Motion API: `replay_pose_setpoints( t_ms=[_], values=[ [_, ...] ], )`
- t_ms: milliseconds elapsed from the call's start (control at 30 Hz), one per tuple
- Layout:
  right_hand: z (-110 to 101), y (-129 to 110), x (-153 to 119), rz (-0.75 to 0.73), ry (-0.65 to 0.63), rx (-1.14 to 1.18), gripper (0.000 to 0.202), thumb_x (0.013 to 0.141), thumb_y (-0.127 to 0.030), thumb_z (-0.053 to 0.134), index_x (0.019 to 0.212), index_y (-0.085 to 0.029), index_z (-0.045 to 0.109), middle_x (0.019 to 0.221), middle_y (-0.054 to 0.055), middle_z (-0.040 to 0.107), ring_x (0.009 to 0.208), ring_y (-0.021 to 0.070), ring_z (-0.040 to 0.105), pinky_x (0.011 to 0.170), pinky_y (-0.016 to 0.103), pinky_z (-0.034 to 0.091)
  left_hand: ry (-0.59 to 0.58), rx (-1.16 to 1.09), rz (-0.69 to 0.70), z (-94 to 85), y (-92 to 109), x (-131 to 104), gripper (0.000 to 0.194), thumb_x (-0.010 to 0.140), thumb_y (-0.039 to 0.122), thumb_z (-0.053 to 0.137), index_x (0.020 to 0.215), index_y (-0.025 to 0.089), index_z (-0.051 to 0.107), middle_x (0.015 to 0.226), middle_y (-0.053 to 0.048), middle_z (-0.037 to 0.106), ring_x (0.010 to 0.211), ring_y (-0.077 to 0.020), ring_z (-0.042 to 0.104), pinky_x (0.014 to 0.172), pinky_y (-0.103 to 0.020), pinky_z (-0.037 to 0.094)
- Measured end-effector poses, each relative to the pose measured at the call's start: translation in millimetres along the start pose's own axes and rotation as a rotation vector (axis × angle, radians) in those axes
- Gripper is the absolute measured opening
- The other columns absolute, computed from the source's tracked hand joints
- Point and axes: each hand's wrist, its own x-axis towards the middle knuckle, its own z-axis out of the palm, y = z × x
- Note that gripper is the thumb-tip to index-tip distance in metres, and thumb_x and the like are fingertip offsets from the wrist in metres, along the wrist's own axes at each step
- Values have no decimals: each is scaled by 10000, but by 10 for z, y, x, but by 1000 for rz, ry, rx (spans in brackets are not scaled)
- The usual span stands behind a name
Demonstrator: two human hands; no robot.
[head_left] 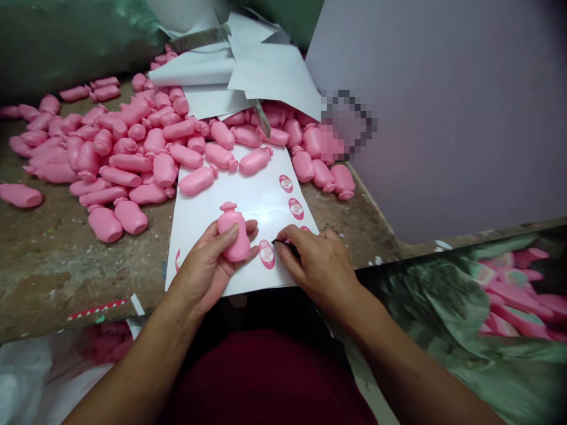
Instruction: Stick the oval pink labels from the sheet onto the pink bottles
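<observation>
My left hand point(208, 260) is closed around a small pink plastic bottle point(234, 239), its narrow neck pointing up and away from me. Under both hands lies a white sticker sheet point(248, 203) bearing a few oval pink labels. One oval label point(267, 255) sits between my hands, just right of the bottle. My right hand point(310, 257) pinches a thin dark pointed tool point(287, 246), mostly hidden by the fingers. Its tip is at the upper right edge of that label. Two more labels point(296, 208) show along the sheet's right side.
A heap of pink bottles point(119, 141) covers the left and back of the worn table point(44, 265). White papers point(270, 68) lie on top at the back. A pale panel point(443, 118) stands at right. Below it, a green bag point(425, 313) holds labelled pink bottles point(516, 295).
</observation>
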Motion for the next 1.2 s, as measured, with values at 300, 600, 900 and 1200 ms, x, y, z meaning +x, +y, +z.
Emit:
replay_pose_setpoints(
  t_ms=[300, 600, 900, 1200],
  values=[
    [-61, 27, 64, 41, -48, 103, 183, 938, -279, 519, 912, -210, 686, 826, 55, 779, 683, 213, 648, 669, 326, 328, -10, 30, -4, 10, 8, -5, 219, 883, 135, 633, 1097, 178, 633, 979, -94, 757, 1039, -201, 701, 1011, -421, 554],
    [-61, 24, 68, 23, -76, 1, 184, 934, -302, 527, 894, -195, 671, 821, 78, 783, 663, 213, 636, 716, 360, 324, -6, -5, -7, -4, 13, 20, 256, 899, 137, 610, 1151, 184, 601, 983, -95, 758, 1021, -183, 716, 961, -309, 564],
    [-147, 56, 161, 224, -119, 615, 287, 799, -431, 622, 633, -214, 535, 589, -22, 549, 571, 134, 463, 568, 277, 331, 23, -33, 44, 33, -5, 14, 187, 833, 148, 682, 1007, 153, 616, 889, -70, 744, 873, -175, 730, 845, -291, 592],
    [-334, -50, 110, 265, -128, 1110, 327, 762, -470, 695, 644, -208, 537, 544, -57, 485, 495, 86, 331, 498, 253, 273, -26, 65, 126, 19, -44, -62, 213, 831, 210, 715, 1019, 172, 623, 900, -33, 703, 780, -134, 681, 695, -222, 558]
  ],
)
